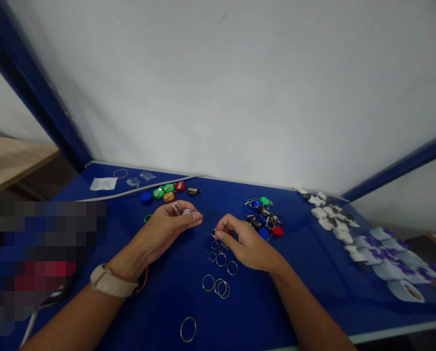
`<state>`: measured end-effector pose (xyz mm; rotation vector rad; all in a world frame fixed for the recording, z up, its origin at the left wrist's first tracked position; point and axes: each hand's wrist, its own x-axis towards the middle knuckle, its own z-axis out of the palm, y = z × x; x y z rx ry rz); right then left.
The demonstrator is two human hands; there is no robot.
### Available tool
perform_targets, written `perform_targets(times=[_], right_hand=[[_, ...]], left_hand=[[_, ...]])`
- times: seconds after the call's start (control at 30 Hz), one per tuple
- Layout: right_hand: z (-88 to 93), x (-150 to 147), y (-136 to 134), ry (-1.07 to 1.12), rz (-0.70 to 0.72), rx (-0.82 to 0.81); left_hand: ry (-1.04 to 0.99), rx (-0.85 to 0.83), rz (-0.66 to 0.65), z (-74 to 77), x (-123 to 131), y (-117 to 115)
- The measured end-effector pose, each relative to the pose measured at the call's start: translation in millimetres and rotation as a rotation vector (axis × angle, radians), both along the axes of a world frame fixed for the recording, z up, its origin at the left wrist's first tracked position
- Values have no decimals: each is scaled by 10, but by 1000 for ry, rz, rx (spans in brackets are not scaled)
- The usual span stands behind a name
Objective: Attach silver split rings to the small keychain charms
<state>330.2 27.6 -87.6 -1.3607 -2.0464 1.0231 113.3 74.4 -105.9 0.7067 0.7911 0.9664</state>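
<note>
My left hand [174,222], wearing a pale wrist strap [113,281], is closed on a badge reel [177,209]. Its metal clip shows above the thumb, while fingers cover most of its body. To the right, my right hand [236,239] pinches a small metal split ring [213,232] between thumb and fingertips. The two hands are apart, both just above the blue table. Below the right hand lie several loose split rings [221,260] of different sizes, and a larger ring [188,329] lies nearer the front edge.
Several coloured reels [158,193] lie behind my left hand, beside a pale cable [141,189]. A pile of reels with rings [264,219] is at right. Further right are white bundles [329,217] and white-and-purple rolls [393,253]. A white wall [221,97] stands behind the table [159,302].
</note>
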Motion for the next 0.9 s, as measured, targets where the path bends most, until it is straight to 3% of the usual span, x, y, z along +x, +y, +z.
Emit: perform_targets(times=[0.2, 0.43, 0.9], right_hand=[[-147, -99, 15, 240, -50, -31], [-167, -138, -9, 277, -19, -54], [-147, -136, 31, 232, -13, 63]], left_hand=[[163, 161, -111, -6, 10, -38], [340, 361, -160, 40, 46, -49], [397, 380, -219, 43, 73, -72]])
